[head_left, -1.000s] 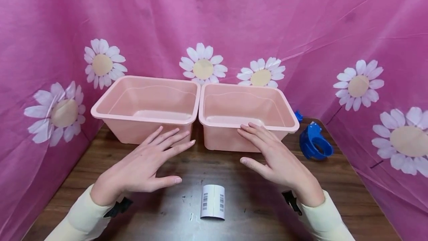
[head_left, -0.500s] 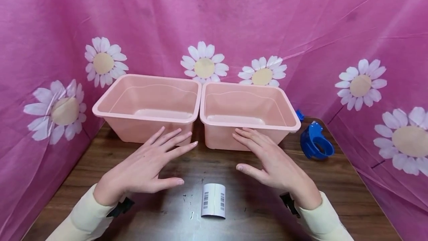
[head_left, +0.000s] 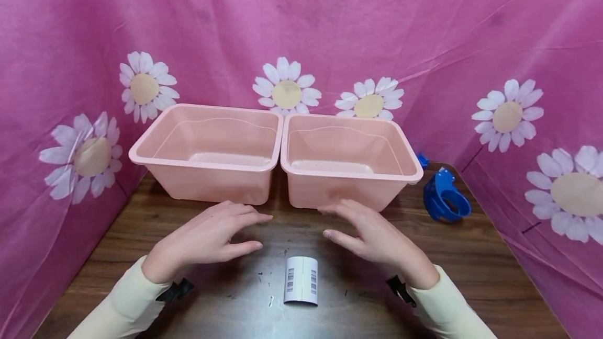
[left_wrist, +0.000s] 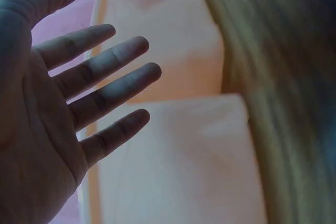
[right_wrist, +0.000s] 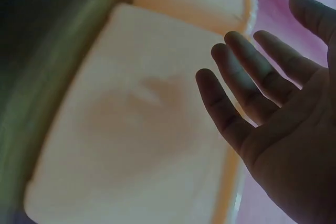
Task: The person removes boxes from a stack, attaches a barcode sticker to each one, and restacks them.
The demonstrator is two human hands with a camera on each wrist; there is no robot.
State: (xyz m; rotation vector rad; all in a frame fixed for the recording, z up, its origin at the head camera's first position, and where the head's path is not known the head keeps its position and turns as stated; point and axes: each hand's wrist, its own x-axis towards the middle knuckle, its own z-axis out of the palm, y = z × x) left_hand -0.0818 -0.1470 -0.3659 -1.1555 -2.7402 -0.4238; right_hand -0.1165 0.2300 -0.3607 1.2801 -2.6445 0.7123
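Note:
My left hand (head_left: 207,237) hovers above the table in front of the left pink bin (head_left: 207,182), holding nothing, its fingers spread and nearly straight in the left wrist view. Facing it, my right hand (head_left: 377,234) hangs before the right pink bin (head_left: 339,190), also holding nothing, with fingers loosely extended. Between the two hands and nearer to me lies a curved white label (head_left: 301,281) printed with barcodes, arched up from the wood. Neither hand touches it. Both bins stand side by side, and the parts of their insides that show hold nothing.
A blue tape dispenser (head_left: 445,195) stands right of the bins, with a smaller blue piece (head_left: 422,160) behind it. The brown wooden table (head_left: 480,276) is bounded by a pink curtain (head_left: 301,20) with daisies at the back and sides.
Both hands have lowered and drawn back slightly from the bins, and their fingers look less spread. The label, bins and dispenser stay where they were.

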